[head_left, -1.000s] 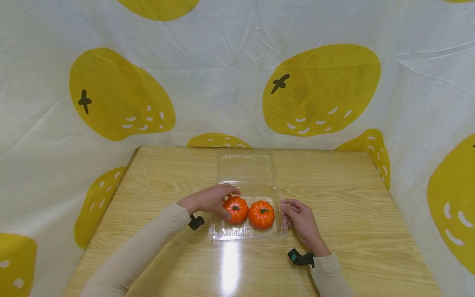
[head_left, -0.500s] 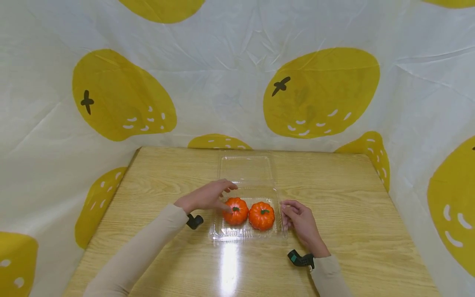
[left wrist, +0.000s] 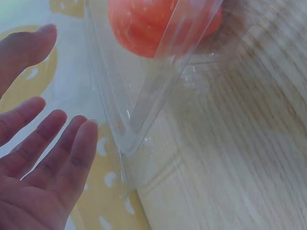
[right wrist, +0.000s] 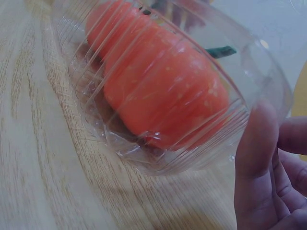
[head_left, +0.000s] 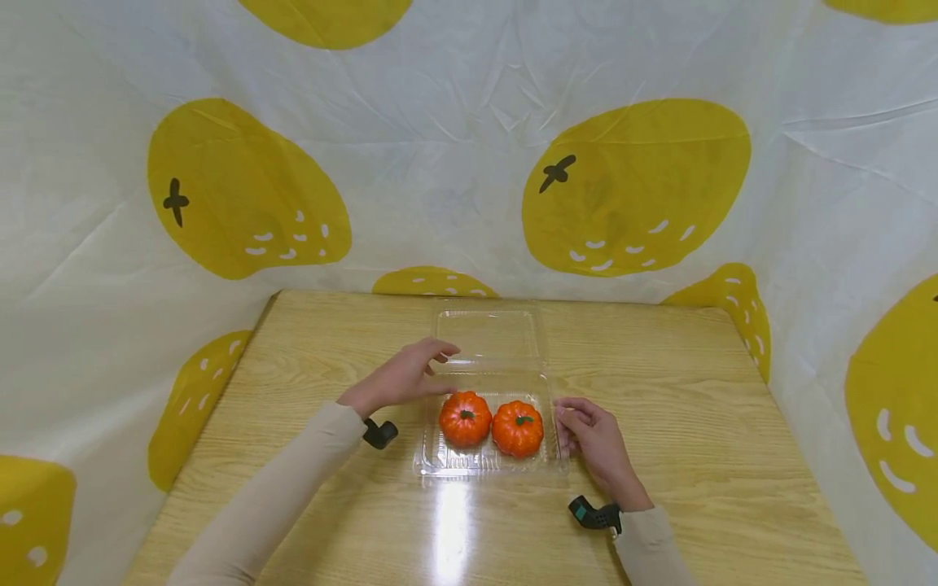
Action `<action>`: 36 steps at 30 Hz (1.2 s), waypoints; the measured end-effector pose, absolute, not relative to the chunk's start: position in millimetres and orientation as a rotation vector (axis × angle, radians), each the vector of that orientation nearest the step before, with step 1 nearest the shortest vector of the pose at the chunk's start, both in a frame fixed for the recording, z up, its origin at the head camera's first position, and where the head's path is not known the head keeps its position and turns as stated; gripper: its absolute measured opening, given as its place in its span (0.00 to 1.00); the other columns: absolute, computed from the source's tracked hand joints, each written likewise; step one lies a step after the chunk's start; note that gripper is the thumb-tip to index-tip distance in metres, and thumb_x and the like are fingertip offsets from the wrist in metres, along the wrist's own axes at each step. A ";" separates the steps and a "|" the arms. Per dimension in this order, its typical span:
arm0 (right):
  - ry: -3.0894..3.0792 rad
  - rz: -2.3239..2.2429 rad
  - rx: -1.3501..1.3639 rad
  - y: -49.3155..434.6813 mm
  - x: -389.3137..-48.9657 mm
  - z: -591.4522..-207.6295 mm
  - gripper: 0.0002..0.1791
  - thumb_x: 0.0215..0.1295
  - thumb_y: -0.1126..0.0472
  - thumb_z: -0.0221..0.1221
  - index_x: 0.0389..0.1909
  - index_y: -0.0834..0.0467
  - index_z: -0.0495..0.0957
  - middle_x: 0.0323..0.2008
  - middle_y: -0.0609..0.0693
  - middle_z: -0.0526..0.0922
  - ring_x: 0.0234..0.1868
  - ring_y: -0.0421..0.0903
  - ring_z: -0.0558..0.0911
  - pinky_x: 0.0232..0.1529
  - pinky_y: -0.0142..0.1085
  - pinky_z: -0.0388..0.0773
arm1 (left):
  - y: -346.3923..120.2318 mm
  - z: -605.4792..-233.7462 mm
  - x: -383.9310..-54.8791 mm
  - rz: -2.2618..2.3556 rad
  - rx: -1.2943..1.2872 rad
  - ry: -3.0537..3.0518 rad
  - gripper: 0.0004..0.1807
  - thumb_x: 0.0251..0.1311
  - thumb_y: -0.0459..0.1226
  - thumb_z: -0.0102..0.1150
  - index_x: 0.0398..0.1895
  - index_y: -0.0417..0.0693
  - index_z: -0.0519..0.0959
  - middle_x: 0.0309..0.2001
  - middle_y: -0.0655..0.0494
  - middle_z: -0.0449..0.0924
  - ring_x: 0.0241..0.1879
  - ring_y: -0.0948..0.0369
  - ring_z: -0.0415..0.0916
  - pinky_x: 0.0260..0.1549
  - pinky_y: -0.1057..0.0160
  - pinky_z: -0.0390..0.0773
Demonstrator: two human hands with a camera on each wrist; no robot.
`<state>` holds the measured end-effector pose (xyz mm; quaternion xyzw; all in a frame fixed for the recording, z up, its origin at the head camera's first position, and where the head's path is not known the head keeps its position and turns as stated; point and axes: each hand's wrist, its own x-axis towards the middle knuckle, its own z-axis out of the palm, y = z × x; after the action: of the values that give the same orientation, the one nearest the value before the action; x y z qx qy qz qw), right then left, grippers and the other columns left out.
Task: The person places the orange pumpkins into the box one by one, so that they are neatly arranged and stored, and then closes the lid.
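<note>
Two orange toy pumpkins with green stems, the left pumpkin [head_left: 465, 419] and the right pumpkin [head_left: 518, 429], sit side by side in a clear plastic clamshell container [head_left: 476, 465]. Its lid [head_left: 485, 334] lies folded back on the far side. My left hand [head_left: 403, 376] hovers over the container's left side, behind the left pumpkin, with fingers spread and holding nothing. In the left wrist view those fingers [left wrist: 79, 158] are apart from the container wall. My right hand [head_left: 595, 439] pinches the container's right rim between thumb [right wrist: 256, 139] and index finger.
The container stands on a wooden table [head_left: 696, 423], near its middle. A white cloth [head_left: 440, 187] with yellow fruit prints hangs behind the table and along both sides. Each wrist wears a black camera mount [head_left: 597, 514].
My left hand has let go of the left pumpkin and drawn back up and to the left, away from it. The right hand stays at the container's rim.
</note>
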<state>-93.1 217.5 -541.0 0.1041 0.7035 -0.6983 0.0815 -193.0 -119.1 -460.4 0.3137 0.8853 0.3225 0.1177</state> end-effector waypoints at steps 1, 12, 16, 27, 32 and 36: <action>2.101 -2.086 0.316 217.4 -93.0 -540.8 0.21 0.77 0.57 0.59 0.60 0.69 0.75 0.24 0.43 0.82 0.22 0.40 0.78 0.24 0.31 0.79 | -120.0 -460.6 -194.0 0.959 0.913 2.599 0.35 0.63 0.43 0.72 0.71 0.45 0.72 0.67 0.41 0.76 0.63 0.47 0.79 0.57 0.50 0.84; 2.130 -2.074 0.300 215.5 -90.3 -535.5 0.21 0.77 0.58 0.59 0.60 0.70 0.75 0.25 0.44 0.83 0.22 0.39 0.78 0.25 0.30 0.80 | -133.5 -465.4 -208.3 1.141 0.712 2.662 0.34 0.64 0.44 0.71 0.71 0.44 0.72 0.68 0.44 0.76 0.64 0.47 0.79 0.59 0.49 0.83; 2.126 -2.087 0.292 215.7 -90.8 -536.0 0.21 0.77 0.58 0.59 0.59 0.70 0.74 0.24 0.43 0.82 0.21 0.39 0.78 0.24 0.30 0.79 | -137.9 -468.9 -214.0 1.175 0.657 2.678 0.37 0.65 0.45 0.70 0.75 0.44 0.68 0.68 0.40 0.76 0.64 0.45 0.79 0.59 0.47 0.83; 2.111 -2.105 0.299 217.5 -92.7 -542.2 0.20 0.77 0.59 0.58 0.60 0.69 0.75 0.24 0.43 0.82 0.21 0.39 0.78 0.24 0.30 0.79 | -142.5 -484.5 -224.1 1.301 0.464 2.714 0.41 0.70 0.45 0.64 0.80 0.44 0.58 0.71 0.36 0.72 0.70 0.41 0.74 0.62 0.43 0.81; 2.105 -2.108 0.297 216.7 -93.3 -543.8 0.21 0.77 0.57 0.59 0.60 0.69 0.75 0.24 0.44 0.82 0.21 0.40 0.78 0.24 0.31 0.80 | -145.0 -489.9 -227.9 1.331 0.417 2.689 0.39 0.74 0.49 0.58 0.81 0.45 0.57 0.71 0.36 0.71 0.71 0.41 0.72 0.64 0.41 0.78; 2.103 -2.100 0.308 217.4 -92.4 -541.0 0.21 0.76 0.57 0.59 0.60 0.69 0.75 0.26 0.47 0.83 0.21 0.40 0.78 0.24 0.31 0.80 | -144.1 -493.9 -230.4 1.383 0.380 2.631 0.40 0.75 0.51 0.56 0.82 0.46 0.55 0.73 0.37 0.70 0.72 0.41 0.71 0.67 0.40 0.76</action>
<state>-92.4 217.4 -541.0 0.1030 0.7017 -0.7008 0.0770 -230.4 -144.1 -493.9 0.1263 0.8758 0.4602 0.0724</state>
